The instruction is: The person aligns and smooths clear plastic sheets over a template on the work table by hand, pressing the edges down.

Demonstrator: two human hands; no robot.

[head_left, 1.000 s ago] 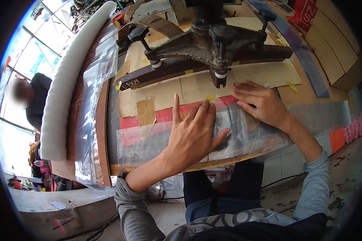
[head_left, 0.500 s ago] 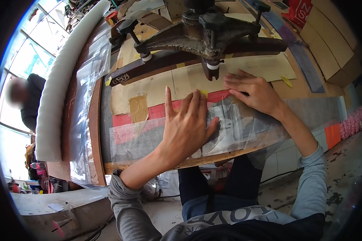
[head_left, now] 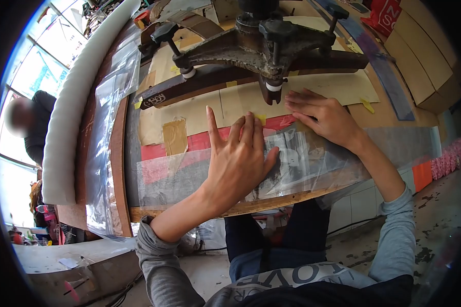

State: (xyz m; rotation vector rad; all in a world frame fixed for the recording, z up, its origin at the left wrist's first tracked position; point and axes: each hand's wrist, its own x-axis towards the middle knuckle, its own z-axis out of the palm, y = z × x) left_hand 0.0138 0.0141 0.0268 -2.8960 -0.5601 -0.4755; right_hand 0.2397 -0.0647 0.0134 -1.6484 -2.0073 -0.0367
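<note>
The left hand (head_left: 233, 158) is laid palm down, fingers extended, index finger and thumb spread apart; nothing is gripped by it. The right hand (head_left: 330, 120) is held open on its side, fingers together and thumb apart; whether the sheet edge is pressed by it cannot be told.

The pink strip (head_left: 152, 151) is crossed by the left fingers and runs towards the right fingertips. Its near part is overlapped by the clear plastic (head_left: 174, 187), over which the left palm is placed. Beyond lies the cream sheet (head_left: 153, 120), with a piece of brown tape (head_left: 175, 137) stuck across its edge, left of the left hand. Yellow tape (head_left: 262, 118) is seen at the left fingertips.

Farther out, the dark bar (head_left: 210, 84) is set across the cream sheet beneath the metal frame (head_left: 241, 53).

Compared with the earliest frame, both hands are kept in nearly the same places, while the view has been shifted slightly.
</note>
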